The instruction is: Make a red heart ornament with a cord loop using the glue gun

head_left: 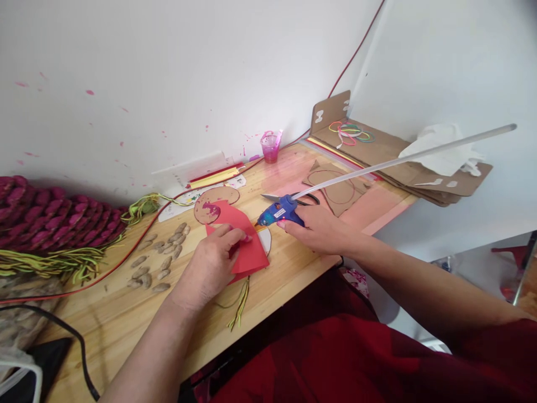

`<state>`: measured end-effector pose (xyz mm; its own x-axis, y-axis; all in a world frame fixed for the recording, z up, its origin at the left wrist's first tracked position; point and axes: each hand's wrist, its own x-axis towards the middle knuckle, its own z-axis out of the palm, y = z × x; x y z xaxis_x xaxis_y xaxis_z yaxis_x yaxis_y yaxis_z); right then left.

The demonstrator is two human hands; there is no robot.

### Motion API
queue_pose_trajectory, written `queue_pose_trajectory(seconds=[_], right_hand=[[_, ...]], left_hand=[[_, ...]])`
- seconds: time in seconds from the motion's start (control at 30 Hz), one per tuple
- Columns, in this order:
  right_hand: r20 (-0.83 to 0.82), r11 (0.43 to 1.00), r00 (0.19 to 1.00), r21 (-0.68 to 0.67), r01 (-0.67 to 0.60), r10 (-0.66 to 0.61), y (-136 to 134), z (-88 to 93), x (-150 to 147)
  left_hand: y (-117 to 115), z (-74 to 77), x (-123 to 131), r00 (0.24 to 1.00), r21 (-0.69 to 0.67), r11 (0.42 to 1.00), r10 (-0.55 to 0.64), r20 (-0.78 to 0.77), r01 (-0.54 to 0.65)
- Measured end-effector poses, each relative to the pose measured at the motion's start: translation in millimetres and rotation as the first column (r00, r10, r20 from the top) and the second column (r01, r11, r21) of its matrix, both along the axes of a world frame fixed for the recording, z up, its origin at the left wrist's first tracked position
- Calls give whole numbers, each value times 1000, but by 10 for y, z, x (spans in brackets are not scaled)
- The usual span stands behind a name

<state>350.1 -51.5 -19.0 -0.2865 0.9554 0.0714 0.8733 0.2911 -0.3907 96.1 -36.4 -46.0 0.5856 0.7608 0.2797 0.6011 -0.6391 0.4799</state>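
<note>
My right hand point(321, 228) is closed around a blue glue gun point(277, 210), with a long clear glue stick point(403, 159) jutting out behind it. The nozzle touches the right edge of a red paper sheet point(241, 238) on the wooden table point(289, 274). My left hand point(210, 266) lies on that red paper, fingers curled and pressed down on it. A white disc point(265, 240) peeks out from under the paper. Thin yellow-green strands point(240, 305) stick out below it.
Scissors point(272, 197) lie behind the glue gun. A cardboard disc with pink stain point(215, 200), several peanut shells point(161, 260), a pink cup point(271, 146), cardboard pieces point(335, 190), a cardboard tray with rubber bands point(350, 133) and tissue point(440, 148), and pink-green woven material point(50, 218) surround them.
</note>
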Motion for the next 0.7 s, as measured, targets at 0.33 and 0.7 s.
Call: queue_pose_trajectory(seconds=[0.33,0.7], right_hand=[[85,1000,996,-19,11,-9,-116,86,30],[0,992,1000,-122,10,-11,-270,189,34]], left_hand=[[-4,52,6,1000,-27,1000,-13,-2,13],[8,45,3,1000,-18,1000,-20,23,20]])
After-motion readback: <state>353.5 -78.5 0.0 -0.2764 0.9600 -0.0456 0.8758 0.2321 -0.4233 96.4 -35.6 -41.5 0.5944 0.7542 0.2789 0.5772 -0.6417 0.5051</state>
